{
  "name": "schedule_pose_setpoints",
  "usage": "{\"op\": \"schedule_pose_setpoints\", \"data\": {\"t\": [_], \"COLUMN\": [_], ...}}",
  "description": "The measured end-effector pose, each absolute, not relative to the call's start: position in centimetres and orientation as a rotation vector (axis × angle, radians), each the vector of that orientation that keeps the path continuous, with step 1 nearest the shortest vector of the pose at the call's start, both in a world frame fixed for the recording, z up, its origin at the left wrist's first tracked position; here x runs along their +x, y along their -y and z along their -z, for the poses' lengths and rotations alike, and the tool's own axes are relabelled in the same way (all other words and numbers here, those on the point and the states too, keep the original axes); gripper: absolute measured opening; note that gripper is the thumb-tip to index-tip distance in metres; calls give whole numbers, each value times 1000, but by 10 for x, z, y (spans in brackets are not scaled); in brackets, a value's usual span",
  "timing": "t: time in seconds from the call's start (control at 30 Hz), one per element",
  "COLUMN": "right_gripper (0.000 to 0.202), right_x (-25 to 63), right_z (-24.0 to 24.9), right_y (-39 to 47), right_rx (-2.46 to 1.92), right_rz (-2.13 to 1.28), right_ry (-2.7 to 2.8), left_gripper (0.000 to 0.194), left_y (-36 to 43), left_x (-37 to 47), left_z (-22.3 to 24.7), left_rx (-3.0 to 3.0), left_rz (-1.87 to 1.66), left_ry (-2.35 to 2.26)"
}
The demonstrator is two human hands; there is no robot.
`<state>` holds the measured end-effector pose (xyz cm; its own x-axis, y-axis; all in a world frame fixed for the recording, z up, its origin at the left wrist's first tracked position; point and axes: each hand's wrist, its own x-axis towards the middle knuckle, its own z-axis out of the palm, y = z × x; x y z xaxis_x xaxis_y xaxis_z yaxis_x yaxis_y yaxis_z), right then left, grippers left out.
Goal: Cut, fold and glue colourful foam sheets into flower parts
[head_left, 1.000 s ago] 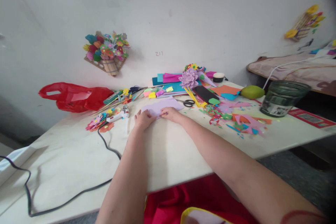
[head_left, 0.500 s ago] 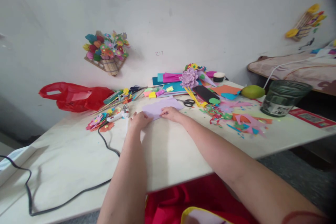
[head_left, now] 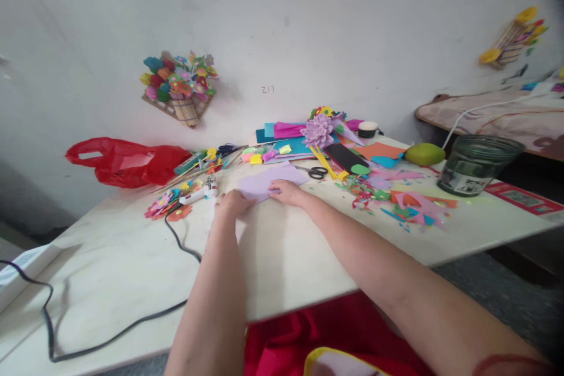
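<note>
Pale purple paper [head_left: 264, 181] lies on the white table [head_left: 308, 258] between the glue gun [head_left: 200, 192] and the black-handled scissors [head_left: 317, 173], the right hand [head_left: 286, 192] pinching its near edge, the left hand [head_left: 234, 202] at its left corner with fingertips too hidden to tell whether they grip.

A handwritten "217" [head_left: 267, 90] marks the wall [head_left: 286, 29]; a red card [head_left: 497, 190] bears a QR code [head_left: 520, 198].

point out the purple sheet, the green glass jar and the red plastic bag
purple sheet [head_left: 264, 180]: head view, middle of its bare surface
green glass jar [head_left: 463, 183]: head view, label on its lower front
red plastic bag [head_left: 145, 165]: head view, middle of its crumpled body
</note>
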<state>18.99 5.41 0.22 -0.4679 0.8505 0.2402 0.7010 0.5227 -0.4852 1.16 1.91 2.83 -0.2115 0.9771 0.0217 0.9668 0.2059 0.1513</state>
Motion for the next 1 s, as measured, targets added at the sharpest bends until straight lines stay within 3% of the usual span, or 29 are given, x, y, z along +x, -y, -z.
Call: {"op": "schedule_pose_setpoints", "data": {"t": [0.27, 1.0], "right_gripper": [60, 80], "right_x": [177, 174], "right_z": [-6, -2], "right_y": [-54, -50], "right_rx": [-1511, -1594], "right_rz": [-370, -374], "right_ry": [2360, 2332], "left_gripper": [45, 44], "left_y": [-18, -17], "left_x": [12, 14], "left_z": [-26, -27], "left_rx": [1889, 1949], "left_rz": [-178, -138], "left_ry": [-2379, -2469]}}
